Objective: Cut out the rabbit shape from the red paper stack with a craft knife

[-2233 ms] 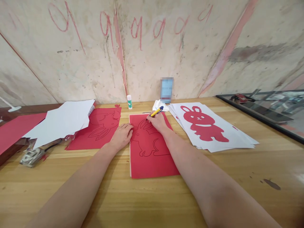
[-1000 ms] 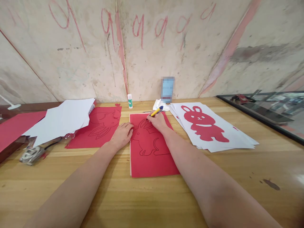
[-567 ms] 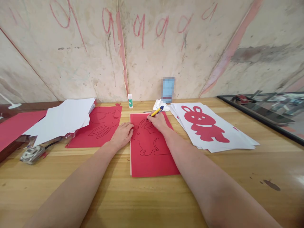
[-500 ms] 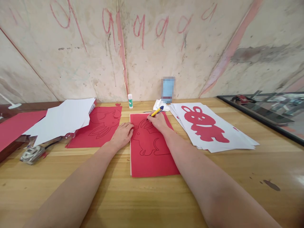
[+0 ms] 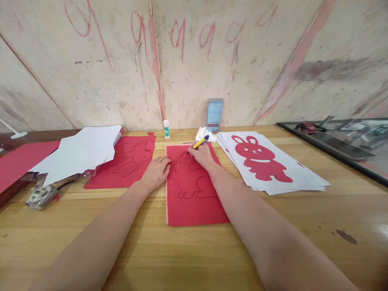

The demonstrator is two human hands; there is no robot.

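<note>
A red sheet of paper (image 5: 194,212) with a rabbit outline drawn in black lies in front of me, over a paler sheet that peeks out on its left edge. My right hand (image 5: 201,154) is closed around a yellow pen (image 5: 199,142) with a dark blue end, its tip low over the rabbit's ear lines. Resting flat at the sheet's left edge, my left hand (image 5: 157,170) has its fingers stretched out and holds nothing. My right forearm hides part of the sheet's right side.
Left lie another red sheet with a rabbit drawing (image 5: 133,155), white papers (image 5: 81,145) and a tape measure (image 5: 41,197). A glue stick (image 5: 166,129) stands near the wall beyond. On the right, white sheets (image 5: 303,178) carry a red paper rabbit (image 5: 263,159), beside a black-framed glass panel (image 5: 342,141).
</note>
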